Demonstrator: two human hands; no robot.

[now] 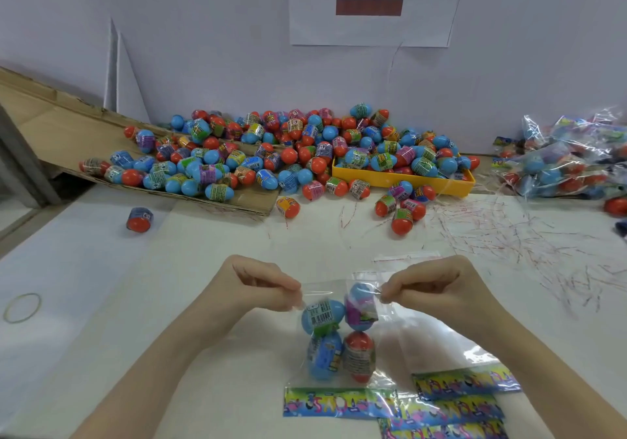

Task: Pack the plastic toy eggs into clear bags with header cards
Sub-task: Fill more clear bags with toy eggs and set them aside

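A clear bag (325, 291) lies on the white table in front of me with several blue and orange toy eggs (339, 336) inside it. Its colourful header card (339, 403) points toward me. My left hand (264, 284) pinches the left corner of the bag's open far end. My right hand (431, 286) pinches the right corner of the same end. More empty bags with header cards (464, 384) lie stacked under and beside it at the lower right.
A big heap of loose eggs (271, 153) covers a cardboard sheet (68, 129) and a yellow tray (403, 179) by the wall. Filled bags (570, 157) are piled at the right. One stray egg (139, 219) and a rubber band (22, 307) lie on the left. Thin peeled strips (509, 235) litter the right.
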